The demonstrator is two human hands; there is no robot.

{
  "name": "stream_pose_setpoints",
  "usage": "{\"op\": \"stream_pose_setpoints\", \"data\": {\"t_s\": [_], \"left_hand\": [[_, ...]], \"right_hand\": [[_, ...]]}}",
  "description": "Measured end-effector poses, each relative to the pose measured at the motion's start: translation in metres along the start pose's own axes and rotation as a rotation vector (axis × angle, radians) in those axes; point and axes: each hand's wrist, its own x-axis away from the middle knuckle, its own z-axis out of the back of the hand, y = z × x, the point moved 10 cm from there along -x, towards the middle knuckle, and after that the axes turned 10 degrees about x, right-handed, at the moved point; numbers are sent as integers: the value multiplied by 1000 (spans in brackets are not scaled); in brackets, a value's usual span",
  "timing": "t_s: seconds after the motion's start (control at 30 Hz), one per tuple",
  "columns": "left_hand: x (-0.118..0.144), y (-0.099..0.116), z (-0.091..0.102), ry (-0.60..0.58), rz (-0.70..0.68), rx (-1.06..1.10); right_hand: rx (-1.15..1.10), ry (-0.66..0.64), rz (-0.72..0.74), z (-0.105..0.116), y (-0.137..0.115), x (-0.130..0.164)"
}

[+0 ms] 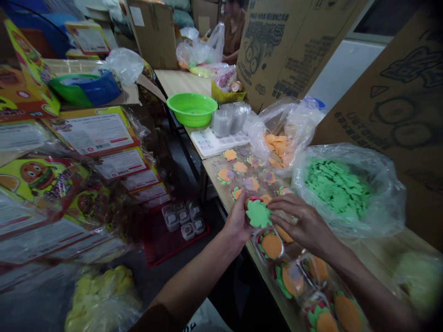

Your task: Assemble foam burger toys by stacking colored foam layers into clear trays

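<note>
The left hand grasps the rim of a green scalloped piece, with thumb and fingers closed about its left side. The right hand has bent fingers whose tips meet the piece's right side; whether they pinch it or only touch it, I cannot tell. The piece is above the near edge of the table, over rows of clear containers with orange rounds that follow that edge.

Toward the far edge stand 2 open clear bags: a bag of green pieces and, farther along, a bag of orange pieces. Beyond the rows are stacked clear containers and a green basin, the basin just beside the table's left edge.
</note>
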Motion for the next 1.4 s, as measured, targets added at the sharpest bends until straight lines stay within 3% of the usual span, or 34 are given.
{"op": "stream_pose_setpoints", "data": {"t_s": [0.17, 0.57, 0.77, 1.07, 1.27, 1.4], "left_hand": [[3, -4, -3, -21, 17, 41], [0, 6, -7, -66, -71, 93], [1, 7, -5, -58, -74, 70], [4, 6, -14, -115, -72, 120], [3, 7, -4, -49, -72, 131], [3, 7, -2, -37, -8, 126]], "right_hand": [[-55, 31, 56, 2, -13, -12], [196, 4, 217, -19, -43, -13], [138, -84, 191, -23, -45, -16], [21, 50, -40, -21, -28, -22], [82, 82, -20, -25, -34, -22], [-16, -16, 10, -34, -28, -20]]}}
